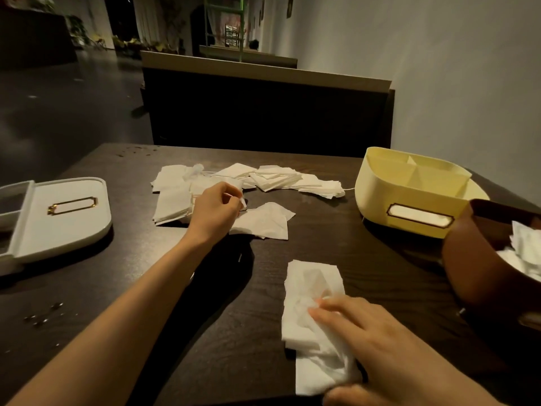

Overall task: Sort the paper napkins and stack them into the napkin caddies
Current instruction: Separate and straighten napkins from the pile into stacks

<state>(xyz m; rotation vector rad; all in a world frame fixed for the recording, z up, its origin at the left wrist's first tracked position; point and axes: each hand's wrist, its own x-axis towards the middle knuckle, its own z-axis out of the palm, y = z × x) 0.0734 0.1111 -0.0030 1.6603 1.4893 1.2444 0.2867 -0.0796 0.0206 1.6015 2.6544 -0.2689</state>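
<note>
Left hand (215, 206): fingers curled, pinching corner of thin napkin (242, 202) just above scattered napkin pile (272, 178) at centre of table (146, 273). Right hand (366, 341): fingers straight, pressing flat on near napkin stack (307, 288) at front edge. Creased single napkin (263, 222) lies between the two. Yellow caddy (380, 200), dividers visible, far right; white caddy (67, 212) far left. Brown tub (474, 268) at right edge holds more napkins (524, 244).
</note>
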